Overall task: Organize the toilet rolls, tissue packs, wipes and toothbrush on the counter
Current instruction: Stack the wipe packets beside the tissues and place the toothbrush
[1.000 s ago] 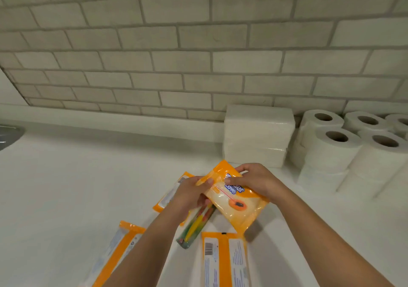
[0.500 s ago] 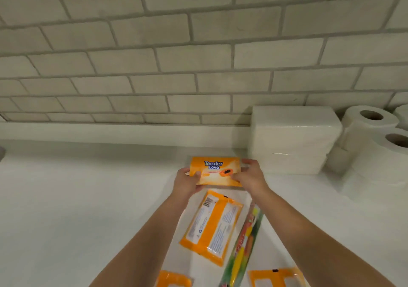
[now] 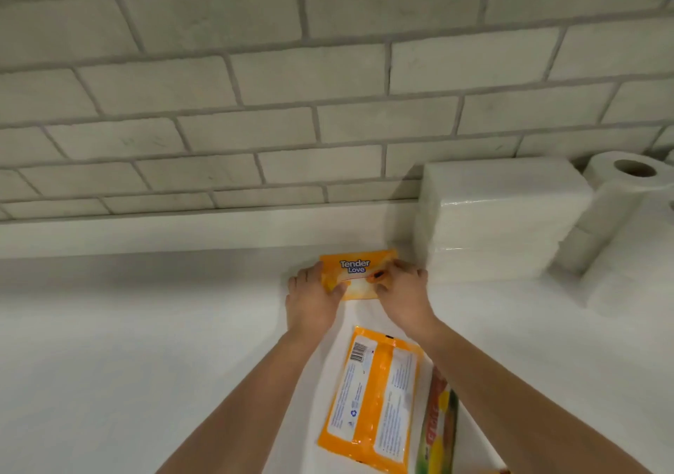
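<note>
From the head camera, both bare forearms reach straight out over the white counter [image 3: 146,346] toward the tiled wall [image 3: 255,83]. The left hand [image 3: 310,300] lies knuckles up, its fingers curled round the left end of an orange wipes pack [image 3: 359,267] and its thumb pressed on the front. The right hand [image 3: 401,291] mirrors it on the right end, fingertips pinching the pack's face near the small orange picture. Between them the pack sits at the back of the counter, front label facing up toward the camera, right against the low white ledge under the tiles; whether it rests fully on the surface I cannot tell.

Just right of it stand stacked tissue packs [image 3: 499,214], with toilet rolls [image 3: 620,196] beside those at the frame's edge. Nearer the person, between the forearms, a second wipes pack [image 3: 372,397] lies back side up, barcode showing. Along its right edge lies a toothbrush packet [image 3: 441,433], partly tucked under the right forearm.
</note>
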